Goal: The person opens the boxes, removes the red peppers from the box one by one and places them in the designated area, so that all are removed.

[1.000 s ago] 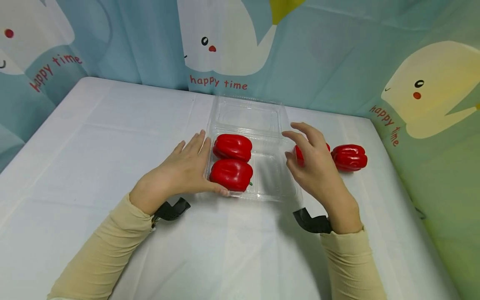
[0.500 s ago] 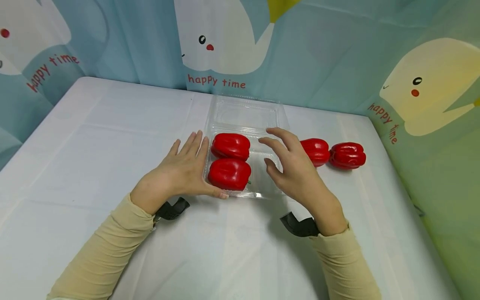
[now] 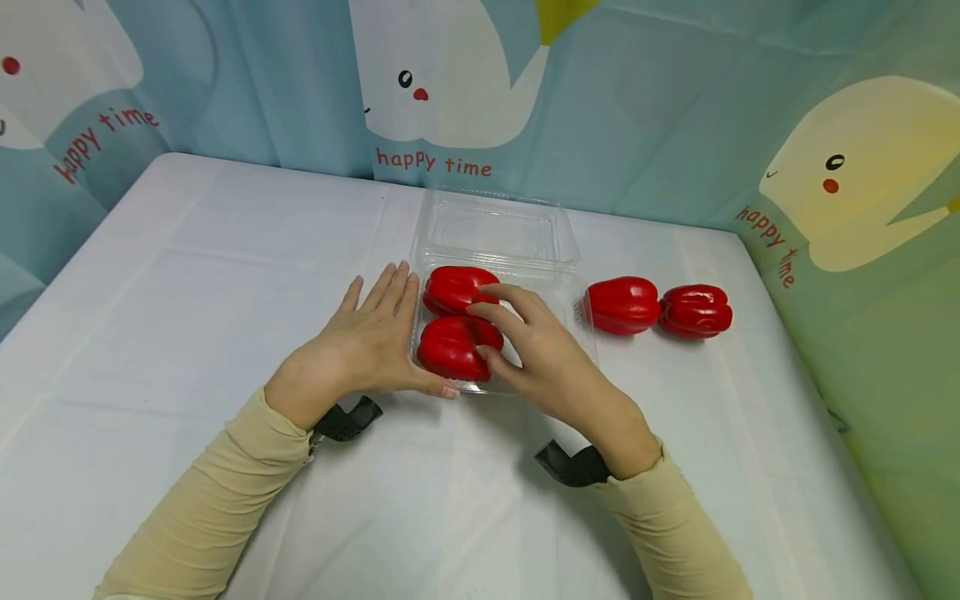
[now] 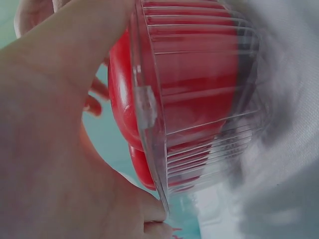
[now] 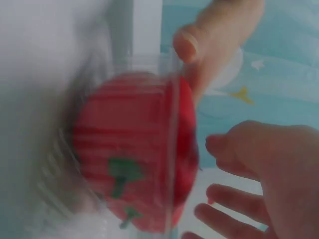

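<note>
Two red bell peppers sit one behind the other in the left part of a clear plastic clamshell container [image 3: 562, 292]: a front pepper [image 3: 448, 343] and a back pepper [image 3: 452, 287]. My left hand [image 3: 356, 346] lies along the container's left side, fingers extended, its thumb along the front rim. In the left wrist view, that hand is at the container's rim [image 4: 144, 107]. Above the peppers' right ends is my right hand [image 3: 551, 354], its fingers loosely bent and spread. The right wrist view shows this hand [image 5: 279, 169] apart from the blurred peppers [image 5: 129, 134], whose green stems face the camera.
The container's clear lid [image 3: 495, 227] lies folded back towards the curtain [image 3: 637, 108]. To the container's right, two more red peppers rest on the white tablecloth: a nearer pepper [image 3: 622, 306] and a farther pepper [image 3: 696, 312].
My right hand has moved left, from beside the loose peppers on the right, across the container to above the two peppers inside. The left hand has stayed at the container's side.
</note>
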Motion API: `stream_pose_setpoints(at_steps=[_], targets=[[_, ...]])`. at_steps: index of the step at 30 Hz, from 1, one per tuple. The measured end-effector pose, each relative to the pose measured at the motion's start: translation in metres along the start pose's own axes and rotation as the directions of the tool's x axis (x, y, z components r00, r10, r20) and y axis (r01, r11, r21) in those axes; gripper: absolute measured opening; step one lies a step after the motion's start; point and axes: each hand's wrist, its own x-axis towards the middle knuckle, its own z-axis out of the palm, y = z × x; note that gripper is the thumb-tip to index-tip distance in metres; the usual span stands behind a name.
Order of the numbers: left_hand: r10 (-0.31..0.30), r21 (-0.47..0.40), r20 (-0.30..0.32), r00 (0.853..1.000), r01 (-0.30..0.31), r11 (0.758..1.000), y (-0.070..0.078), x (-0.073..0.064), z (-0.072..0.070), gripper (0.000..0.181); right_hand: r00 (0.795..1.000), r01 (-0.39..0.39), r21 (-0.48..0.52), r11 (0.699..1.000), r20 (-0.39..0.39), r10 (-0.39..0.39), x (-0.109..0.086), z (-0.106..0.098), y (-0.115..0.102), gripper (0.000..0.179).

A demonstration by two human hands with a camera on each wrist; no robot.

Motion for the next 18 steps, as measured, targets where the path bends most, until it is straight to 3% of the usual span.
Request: stream_pose_setpoints(at_steps=[7,18], targets=[[0.000,-0.012,0.003,1.000,0.000,1.000,0.001,0.000,0.000,0.143,0.998,-0.003,0.018,1.000,0.068,0.002,0.000,0.009,-0.004,0.042],[0.003,-0.007,0.002,1.000,-0.003,1.000,0.000,0.000,0.000,0.144,0.996,-0.010,0.002,1.000,0.091,0.010,0.001,0.014,-0.005,0.054]])
